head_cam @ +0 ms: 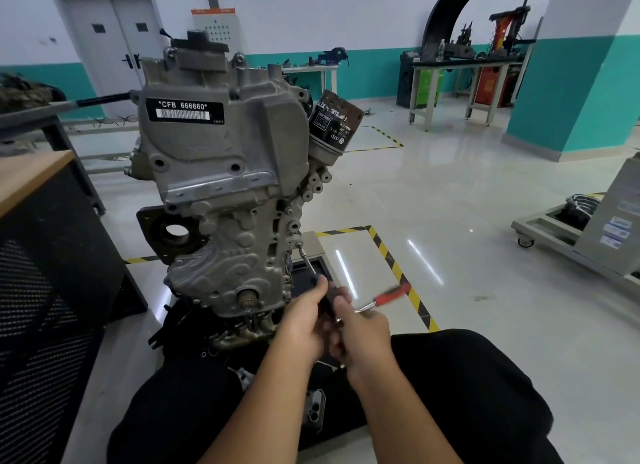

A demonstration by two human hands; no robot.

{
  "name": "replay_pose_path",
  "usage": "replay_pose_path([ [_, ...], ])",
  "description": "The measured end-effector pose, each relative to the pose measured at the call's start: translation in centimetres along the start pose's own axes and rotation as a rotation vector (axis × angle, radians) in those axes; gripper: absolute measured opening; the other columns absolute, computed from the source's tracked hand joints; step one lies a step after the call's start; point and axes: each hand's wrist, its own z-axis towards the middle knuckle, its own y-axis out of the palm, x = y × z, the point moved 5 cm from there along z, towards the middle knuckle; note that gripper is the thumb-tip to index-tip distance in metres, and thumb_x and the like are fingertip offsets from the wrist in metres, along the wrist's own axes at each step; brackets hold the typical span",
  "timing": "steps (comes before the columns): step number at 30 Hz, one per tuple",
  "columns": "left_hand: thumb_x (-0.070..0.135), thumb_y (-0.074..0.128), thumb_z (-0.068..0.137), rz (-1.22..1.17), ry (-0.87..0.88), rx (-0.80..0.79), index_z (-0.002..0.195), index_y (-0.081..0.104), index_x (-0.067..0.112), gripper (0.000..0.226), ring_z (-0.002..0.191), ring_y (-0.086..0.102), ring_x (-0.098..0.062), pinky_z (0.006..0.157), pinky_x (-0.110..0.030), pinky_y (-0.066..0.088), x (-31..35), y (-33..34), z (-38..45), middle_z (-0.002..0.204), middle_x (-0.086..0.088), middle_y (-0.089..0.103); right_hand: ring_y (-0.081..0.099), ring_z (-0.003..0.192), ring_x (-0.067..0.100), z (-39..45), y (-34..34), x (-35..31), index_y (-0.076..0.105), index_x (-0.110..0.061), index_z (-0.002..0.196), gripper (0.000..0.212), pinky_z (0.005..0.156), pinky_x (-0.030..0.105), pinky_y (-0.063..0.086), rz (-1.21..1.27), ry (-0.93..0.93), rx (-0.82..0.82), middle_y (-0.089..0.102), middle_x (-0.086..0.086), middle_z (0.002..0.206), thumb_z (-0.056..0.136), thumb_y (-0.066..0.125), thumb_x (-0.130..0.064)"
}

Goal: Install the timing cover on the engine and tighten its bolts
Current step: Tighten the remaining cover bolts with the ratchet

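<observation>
A grey engine (221, 173) stands upright in front of me, with the ribbed timing cover (228, 256) on its near face. A thin extension bar (306, 261) runs from a bolt (298, 245) on the cover's right edge down into my hands. My left hand (304, 320) grips the black part of the tool just below the bar. My right hand (363, 332) holds the tool beside it, and the red ratchet handle (391, 294) sticks out to the right, blurred. The ratchet head is hidden between my fingers.
An oil filter (334, 119) juts from the engine's upper right. A dark cabinet with a wooden top (34, 176) stands at the left. A phone (313, 410) lies on my lap. Yellow-black tape (398, 269) marks the glossy floor; workbenches (460, 69) stand far behind.
</observation>
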Motion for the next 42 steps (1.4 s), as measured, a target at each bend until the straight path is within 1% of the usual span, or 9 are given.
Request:
replay_pose_path([
  [2,0.034,0.061,0.1,-0.047,-0.022,-0.002,0.102,0.068,0.01,0.025,0.079,0.071,-0.022,0.055,-0.029,0.054,0.3,-0.1,-0.2,0.105,-0.013,0.077,0.042,0.037,0.006,-0.3,0.7,0.7,0.074,-0.013,0.108,0.02,0.035,0.018,0.031,0.329,0.254,-0.115,0.058,0.006,0.062,0.104,0.059,-0.026],
  [6,0.021,0.062,0.101,0.005,0.03,0.061,0.093,0.07,0.004,0.02,0.077,0.075,-0.029,0.073,-0.04,0.062,0.2,-0.4,-0.4,0.093,-0.017,0.076,0.06,0.06,0.008,1.1,-0.8,0.2,0.069,-0.013,0.103,0.013,0.05,0.022,0.043,-0.133,-0.058,0.17,0.069,-0.001,0.078,0.094,0.073,-0.022],
  [9,0.026,0.074,0.093,0.046,0.062,0.094,0.075,0.077,0.008,0.025,0.075,0.073,-0.027,0.077,-0.04,0.059,-0.1,-0.3,-0.3,0.09,-0.015,0.076,0.061,0.068,0.003,0.7,-0.1,0.1,0.069,-0.019,0.102,0.012,0.051,0.015,0.04,0.007,-0.114,0.151,0.07,-0.003,0.085,0.092,0.075,-0.022],
  [14,0.026,0.062,0.101,-0.093,-0.044,0.029,0.107,0.069,0.007,0.021,0.084,0.075,-0.027,0.067,-0.035,0.06,-0.1,-0.2,-0.2,0.105,-0.016,0.076,0.043,0.038,0.008,-0.6,1.0,1.5,0.073,-0.017,0.105,0.018,0.033,0.02,0.033,0.385,0.294,-0.103,0.056,0.007,0.064,0.105,0.055,-0.02],
  [19,0.014,0.07,0.095,-0.05,0.033,0.082,0.092,0.068,0.002,0.012,0.067,0.071,-0.024,0.063,-0.036,0.06,0.1,-0.1,0.0,0.086,-0.016,0.071,0.064,0.076,0.001,0.8,0.2,0.3,0.068,-0.023,0.104,0.013,0.053,0.004,0.045,0.095,-0.077,0.09,0.068,-0.012,0.084,0.094,0.072,-0.017],
  [25,0.024,0.054,0.104,-0.081,-0.02,0.041,0.103,0.067,0.005,0.023,0.084,0.077,-0.027,0.057,-0.028,0.057,0.1,-0.3,-0.3,0.102,-0.018,0.077,0.039,0.033,0.005,-0.3,0.9,1.9,0.072,-0.015,0.105,0.019,0.031,0.017,0.029,0.4,0.315,-0.084,0.054,0.006,0.059,0.106,0.055,-0.023],
  [31,0.014,0.079,0.087,0.067,0.117,0.136,0.075,0.076,0.003,0.017,0.069,0.071,-0.027,0.067,-0.036,0.057,0.0,-1.1,0.5,0.085,-0.021,0.074,0.07,0.074,0.019,0.6,-0.9,0.2,0.067,-0.014,0.094,0.009,0.066,0.032,0.058,-0.445,-0.248,0.201,0.074,0.008,0.086,0.093,0.073,-0.021],
  [37,0.024,0.061,0.1,0.007,0.056,0.106,0.1,0.072,0.007,0.02,0.075,0.07,-0.027,0.064,-0.034,0.055,-0.2,-0.7,0.9,0.1,-0.018,0.077,0.038,0.033,0.008,-0.1,0.4,1.5,0.074,-0.012,0.099,0.022,0.031,0.018,0.029,0.319,0.296,-0.021,0.053,0.008,0.058,0.105,0.056,-0.023],
  [42,0.015,0.076,0.089,0.089,0.11,0.109,0.09,0.072,0.004,0.013,0.057,0.064,-0.025,0.043,-0.028,0.05,0.6,-0.9,0.3,0.089,-0.02,0.07,0.045,0.044,0.018,0.2,-0.3,1.1,0.069,0.0,0.093,0.017,0.044,0.025,0.036,-0.077,-0.007,0.022,0.057,0.013,0.061,0.096,0.07,-0.017],
])
